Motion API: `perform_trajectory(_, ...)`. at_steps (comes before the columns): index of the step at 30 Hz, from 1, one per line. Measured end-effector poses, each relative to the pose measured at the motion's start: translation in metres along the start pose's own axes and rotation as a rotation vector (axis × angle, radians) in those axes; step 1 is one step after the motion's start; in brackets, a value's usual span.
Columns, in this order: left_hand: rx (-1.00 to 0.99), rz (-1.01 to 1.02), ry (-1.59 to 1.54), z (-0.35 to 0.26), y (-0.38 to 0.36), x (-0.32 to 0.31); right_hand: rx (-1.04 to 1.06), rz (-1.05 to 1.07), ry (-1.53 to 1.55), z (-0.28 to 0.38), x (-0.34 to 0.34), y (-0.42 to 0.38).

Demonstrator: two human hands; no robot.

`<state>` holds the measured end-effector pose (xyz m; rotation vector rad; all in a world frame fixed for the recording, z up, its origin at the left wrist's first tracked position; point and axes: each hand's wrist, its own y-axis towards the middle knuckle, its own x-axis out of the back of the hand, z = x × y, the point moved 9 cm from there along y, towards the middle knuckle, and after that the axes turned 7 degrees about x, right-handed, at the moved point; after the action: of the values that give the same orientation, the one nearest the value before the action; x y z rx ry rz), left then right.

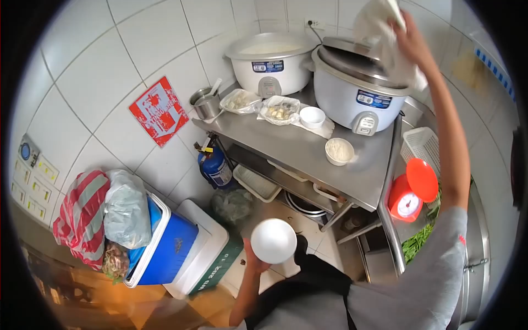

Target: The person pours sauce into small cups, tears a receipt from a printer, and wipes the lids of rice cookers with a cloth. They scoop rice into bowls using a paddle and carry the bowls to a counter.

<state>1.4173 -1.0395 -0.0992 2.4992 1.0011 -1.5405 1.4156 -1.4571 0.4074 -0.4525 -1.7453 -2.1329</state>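
My left hand (255, 260) grips the side of an empty white bowl (273, 241), held in front of my body above the floor. Raised high at the upper right, my right hand (408, 38) is closed on a whitish cloth (377, 25). The cloth hangs by the large rice cooker (340, 91), partly covering its metal lid (349, 61). That lid looks tilted on the cooker; its far side is hidden. A small bowl of rice (340, 151) stands on the steel table (297, 144) in front of the cooker.
A second rice cooker (269, 63), a metal pot (205, 103), bagged food containers (280, 110) and a small white bowl (312, 117) share the table. A red scale (408, 202) stands right. Blue cooler (170, 247), gas cylinder (215, 168) and bags (127, 209) are left.
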Motion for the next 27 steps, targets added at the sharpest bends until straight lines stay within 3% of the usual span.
perform_trajectory(2, -0.056, 0.050, -0.033, -0.029, 0.034, -0.003, 0.030, -0.079, -0.044, -0.044, -0.023, 0.065)
perform_trajectory(3, -0.107, 0.102, -0.069, -0.042, 0.050, -0.009, -0.001, 0.016, -0.101, -0.080, -0.045, 0.092)
perform_trajectory(4, -0.132, 0.030, -0.153, -0.054, 0.061, -0.008, -0.033, 0.110, -0.154, -0.110, -0.068, 0.109)
perform_trajectory(6, -0.194, 0.005, -0.146, -0.085, 0.080, -0.016, -0.174, 0.163, -0.280, -0.153, -0.112, 0.127)
perform_trajectory(8, -0.249, -0.039, -0.144, -0.108, 0.094, 0.005, -0.110, 0.374, -0.198, -0.238, -0.186, 0.129)
perform_trajectory(10, -0.308, -0.055, -0.157, -0.137, 0.101, 0.008, -0.554, 0.956, -0.308, -0.262, -0.222, 0.079)
perform_trajectory(11, -0.351, -0.062, -0.152, -0.156, 0.108, 0.012, -0.382, 0.960, -0.442, -0.287, -0.237, 0.084)
perform_trajectory(12, -0.328, -0.079, -0.199, -0.170, 0.118, 0.019, -0.297, 1.027, -0.647, -0.271, -0.240, 0.095)
perform_trajectory(13, -0.333, -0.073, -0.198, -0.186, 0.131, 0.020, -0.294, 1.019, -0.648, -0.294, -0.253, 0.116)
perform_trajectory(15, -0.461, -0.174, -0.429, -0.238, 0.145, 0.014, 0.043, 0.667, -0.788, -0.342, -0.263, 0.179)
perform_trajectory(17, -0.422, -0.164, -0.510, -0.281, 0.180, 0.011, -0.366, 0.546, -0.516, -0.167, -0.256, 0.178)
perform_trajectory(19, -0.409, -0.012, -0.131, -0.333, 0.221, 0.006, -0.304, 0.479, -0.389, -0.156, -0.327, 0.185)
perform_trajectory(20, -0.403, -0.092, -0.178, -0.353, 0.246, 0.020, -0.310, 0.679, -0.458, -0.153, -0.376, 0.184)
perform_trajectory(21, -0.396, -0.072, -0.175, -0.375, 0.264, 0.005, -0.064, 0.826, -0.457, -0.145, -0.431, 0.181)
perform_trajectory(22, -0.375, -0.033, -0.120, -0.396, 0.278, -0.021, -0.051, 1.055, -0.404, -0.188, -0.499, 0.167)
perform_trajectory(23, -0.364, 0.007, -0.064, -0.417, 0.292, -0.035, 0.031, 1.011, -0.339, -0.186, -0.533, 0.157)
perform_trajectory(25, -0.346, 0.060, -0.045, -0.449, 0.322, -0.032, -0.175, 0.831, -0.608, -0.184, -0.559, 0.154)
perform_trajectory(27, -0.342, 0.047, 0.004, -0.474, 0.337, -0.051, -0.094, 0.721, -0.666, -0.188, -0.590, 0.163)
